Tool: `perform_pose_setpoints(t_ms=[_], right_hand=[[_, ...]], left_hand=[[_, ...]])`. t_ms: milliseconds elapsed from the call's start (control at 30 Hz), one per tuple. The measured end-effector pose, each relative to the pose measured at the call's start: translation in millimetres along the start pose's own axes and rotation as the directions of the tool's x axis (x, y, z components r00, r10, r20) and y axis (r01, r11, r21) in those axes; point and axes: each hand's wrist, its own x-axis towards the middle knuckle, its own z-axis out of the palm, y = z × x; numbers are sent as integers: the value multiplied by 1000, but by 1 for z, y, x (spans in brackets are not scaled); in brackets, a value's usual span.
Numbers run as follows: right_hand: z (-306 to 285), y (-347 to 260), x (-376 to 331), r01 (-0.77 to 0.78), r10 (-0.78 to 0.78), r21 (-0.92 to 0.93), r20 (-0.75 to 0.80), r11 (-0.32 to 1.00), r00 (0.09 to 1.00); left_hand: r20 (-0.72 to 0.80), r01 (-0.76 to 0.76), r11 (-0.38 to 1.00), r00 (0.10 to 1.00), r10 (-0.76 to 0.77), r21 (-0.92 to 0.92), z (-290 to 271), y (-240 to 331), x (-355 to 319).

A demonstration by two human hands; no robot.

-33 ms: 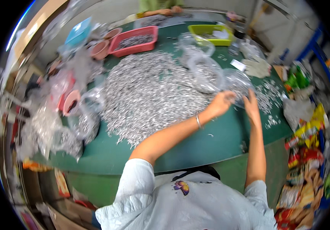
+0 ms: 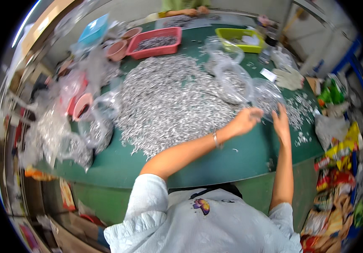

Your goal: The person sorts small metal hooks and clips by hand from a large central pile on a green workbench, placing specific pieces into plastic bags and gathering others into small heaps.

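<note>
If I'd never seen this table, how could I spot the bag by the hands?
Find the big green table and its wide heap of silvery pieces. Along the heap's right side is a line of clear bags. Yours is the clear bag nearest both the left hand and right hand, farthest right in that line.

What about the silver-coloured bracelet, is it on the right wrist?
No, the silver-coloured bracelet encircles the wrist of the left hand.
</note>
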Motion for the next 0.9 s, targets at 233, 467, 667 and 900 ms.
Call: perform_pose_setpoints(t_ms=[233, 467, 667, 900], right_hand=[[11, -156, -69, 331, -466, 362, 404, 872, 787], [128, -239, -98, 612, -711, 374, 468, 697, 524], [142, -231, -105, 626, -728, 381, 446, 681, 520], [108, -195, -103, 672, -739, 343, 472, 657, 481]], left_hand=[[-348, 183, 650, 928, 134, 738, -74, 35, -191], [-669, 645, 375, 739, -84, 666, -109, 9, -267], [-503, 437, 425, 863, 51, 793, -117, -2, -287], [-395, 325, 398, 913, 105, 858, -123, 13, -281]])
